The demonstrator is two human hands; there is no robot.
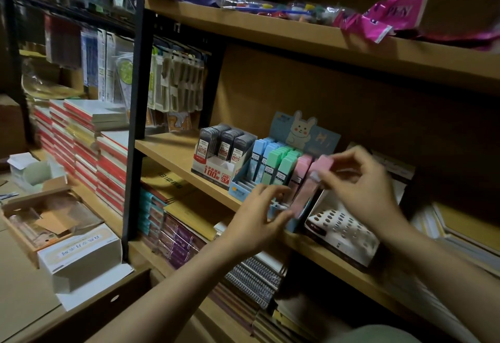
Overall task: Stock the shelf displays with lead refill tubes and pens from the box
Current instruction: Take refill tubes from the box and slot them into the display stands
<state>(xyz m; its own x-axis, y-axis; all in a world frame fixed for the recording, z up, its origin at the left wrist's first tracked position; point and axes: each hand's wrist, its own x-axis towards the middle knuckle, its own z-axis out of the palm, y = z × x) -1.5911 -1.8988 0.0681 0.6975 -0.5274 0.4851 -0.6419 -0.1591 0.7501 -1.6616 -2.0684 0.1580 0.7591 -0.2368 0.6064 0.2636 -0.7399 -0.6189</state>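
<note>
Pinching a pink lead refill tube [311, 185] near its cap, the right hand [359, 180] holds it tilted over the right end of the blue rabbit display [305, 137], its lower end down among the slots at the front. The left hand [259, 215] lies at about 7 o'clock from that tube, fingers spread and loosely bent against the display's front edge, gripping nothing that can be made out. Inside the display stand rows of blue tubes [259, 153], green tubes [281, 164] and pink ones. Just beside it, at 9 o'clock, a red-and-white display [216, 172] carries dark grey tubes [227, 142]. At 3 o'clock from the rabbit display a white tray with holes [343, 229] sits on the same wooden shelf [173, 153]. Far off at 9 o'clock, low in the picture, an open cardboard box [40, 220] rests beside a white carton [81, 258]. Stacked notebooks [81, 137] fill the neighbouring rack.
</note>
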